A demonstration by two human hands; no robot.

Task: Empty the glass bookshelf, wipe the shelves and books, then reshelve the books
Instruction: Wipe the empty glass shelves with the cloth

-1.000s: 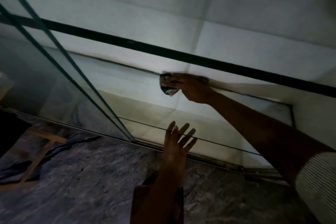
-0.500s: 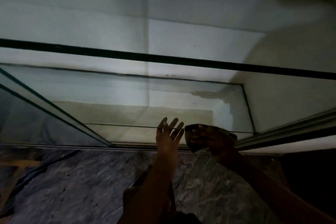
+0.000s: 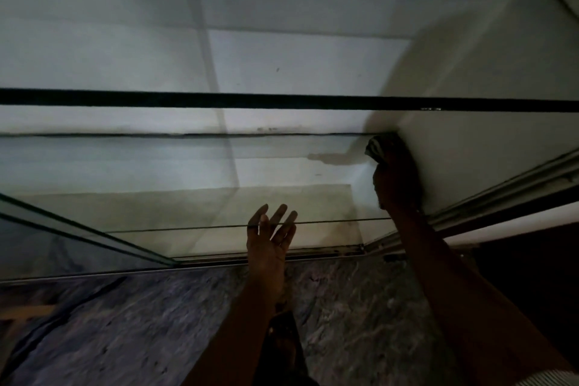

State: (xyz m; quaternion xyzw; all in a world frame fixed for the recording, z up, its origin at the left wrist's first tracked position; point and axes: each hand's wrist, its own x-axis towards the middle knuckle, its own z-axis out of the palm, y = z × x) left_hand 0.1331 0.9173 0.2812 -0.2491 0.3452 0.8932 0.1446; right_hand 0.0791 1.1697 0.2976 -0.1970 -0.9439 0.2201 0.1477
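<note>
Cloth [image 3: 373,150] sits bunched in my right hand [image 3: 395,178], whose fingers curl round it and press it into the back right corner of the glass shelf [image 3: 156,166], hard against the white side wall [image 3: 476,147]. My left hand [image 3: 271,238] is released, fingers spread and straight, hovering at the shelf's front edge and holding nothing; whether it touches the glass I cannot tell. The shelf's long axis runs left to right, so all its remaining length lies to the left of the cloth. The right hand is the nearer one to sweep it, I judge along the back edge. Half a second ago the cloth was at the front edge just beside my left hand; now it is in the far corner, well apart from it. My left hand has hardly shifted.
</note>
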